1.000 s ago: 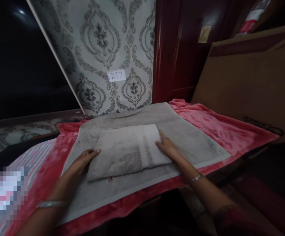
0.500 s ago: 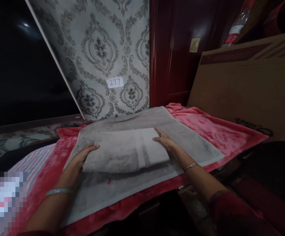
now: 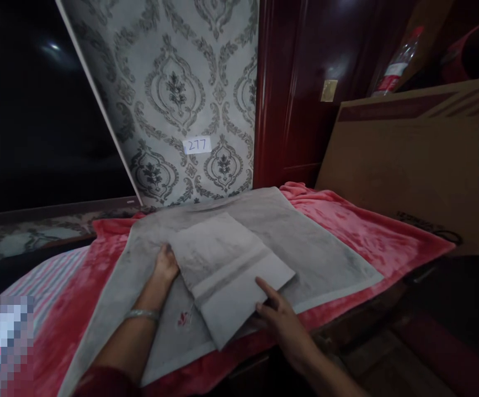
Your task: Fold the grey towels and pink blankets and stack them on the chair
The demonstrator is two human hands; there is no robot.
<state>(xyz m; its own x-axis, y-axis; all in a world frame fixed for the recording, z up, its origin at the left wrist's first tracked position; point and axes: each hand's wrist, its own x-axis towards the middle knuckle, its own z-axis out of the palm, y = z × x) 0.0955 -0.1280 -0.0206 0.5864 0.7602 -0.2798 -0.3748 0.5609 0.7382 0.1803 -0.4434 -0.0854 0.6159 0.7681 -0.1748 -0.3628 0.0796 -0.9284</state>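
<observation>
A folded light-grey towel (image 3: 223, 264) with pale bands lies turned at an angle over a larger grey cloth (image 3: 322, 259). My left hand (image 3: 166, 267) is closed on its left edge, the fingers partly hidden at the towel's side. At the near right edge, my right hand (image 3: 278, 317) holds the towel, index finger on top and thumb by the rim; its other fingers are mostly out of sight. A small red flower motif (image 3: 184, 318) shows on the grey cloth, left of the folded towel.
A pink-red plush blanket (image 3: 347, 220) is spread under the grey cloth. Behind are a patterned wall with a "277" label (image 3: 197, 145), a dark screen (image 3: 49, 121) at left and a large cardboard box (image 3: 409, 160) at right. A plastic bottle (image 3: 397, 69) stands behind the box.
The folded towel has been turned clockwise, its banded end swinging from the right toward me. My right hand has come nearer to me, and my left hand has moved slightly right.
</observation>
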